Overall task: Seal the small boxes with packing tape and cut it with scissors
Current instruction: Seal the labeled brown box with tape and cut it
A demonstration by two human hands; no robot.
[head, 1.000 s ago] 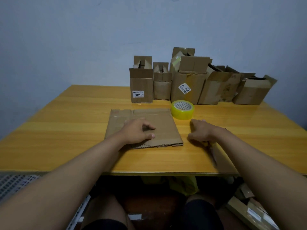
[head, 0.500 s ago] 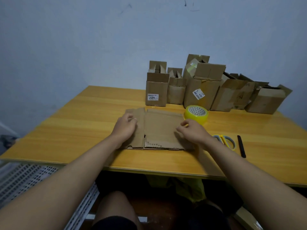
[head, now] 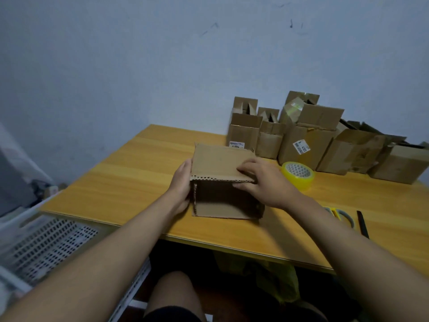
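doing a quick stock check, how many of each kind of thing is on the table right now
cardboard box being opened up in the hands: 1
cardboard boxes along the wall: at least 6, the rightmost ones overlap
yellow tape roll: 1
scissors: 1
thin black tool: 1
total: at least 10

Wooden table [head: 130, 173]; perforated metal shelf [head: 46, 245] (lower left); black pen [head: 362, 224]; blue-grey wall [head: 139, 66] behind.

The wooden table [head: 130, 173] carries a cardboard box [head: 222, 159], tape roll [head: 298, 174], scissors [head: 341, 216] and stacked boxes [head: 308, 135].
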